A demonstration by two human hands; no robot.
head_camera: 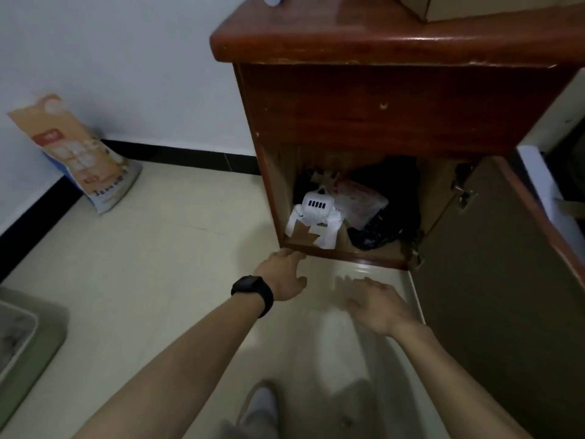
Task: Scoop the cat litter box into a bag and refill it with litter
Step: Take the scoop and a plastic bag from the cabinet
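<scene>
A tan and blue litter sack (79,153) leans against the white wall at the left. The corner of a green litter box (28,337) shows at the lower left edge. In front of me a reddish wooden cabinet (380,99) stands with its door (493,296) swung open to the right. Inside lie black plastic bags (386,217), a clear bag (357,201) and a white slotted object on white paper (316,205). My left hand (285,275), a black watch on its wrist, reaches to the cabinet's lower front edge with fingers extended. My right hand (376,304) hovers blurred, fingers spread, holding nothing.
Pale floor tiles (164,264) stretch between the sack, the litter box and the cabinet. A black baseboard (177,153) runs along the wall. My foot in a light shoe (259,407) is at the bottom. A cardboard box (443,4) sits on the cabinet top.
</scene>
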